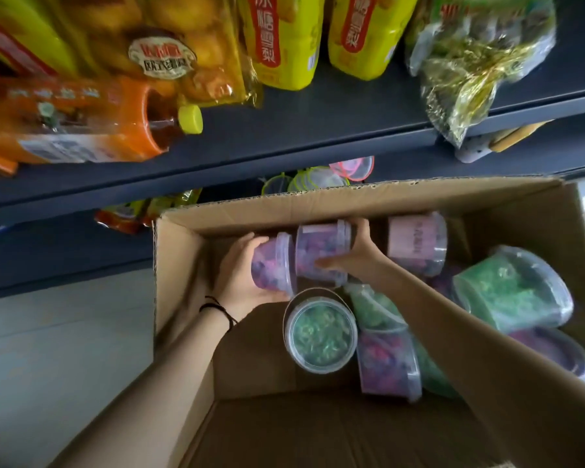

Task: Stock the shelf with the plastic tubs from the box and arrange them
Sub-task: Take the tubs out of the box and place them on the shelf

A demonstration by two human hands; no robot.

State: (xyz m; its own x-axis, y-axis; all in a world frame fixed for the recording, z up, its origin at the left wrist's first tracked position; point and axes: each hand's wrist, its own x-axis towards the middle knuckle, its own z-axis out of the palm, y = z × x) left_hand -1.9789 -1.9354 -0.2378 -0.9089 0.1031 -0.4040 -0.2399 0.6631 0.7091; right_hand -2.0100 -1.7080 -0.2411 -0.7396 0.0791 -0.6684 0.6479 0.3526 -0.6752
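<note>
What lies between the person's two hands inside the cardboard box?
Two purple tubs on their sides: left hand grips one, right hand the other. Head view.

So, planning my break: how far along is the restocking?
Done: a few tubs seem shelved behind the box. In hand: left hand grips one purple tub, right hand grips another purple tub. Left: at least six more in the box, including the upright green tub.
</note>
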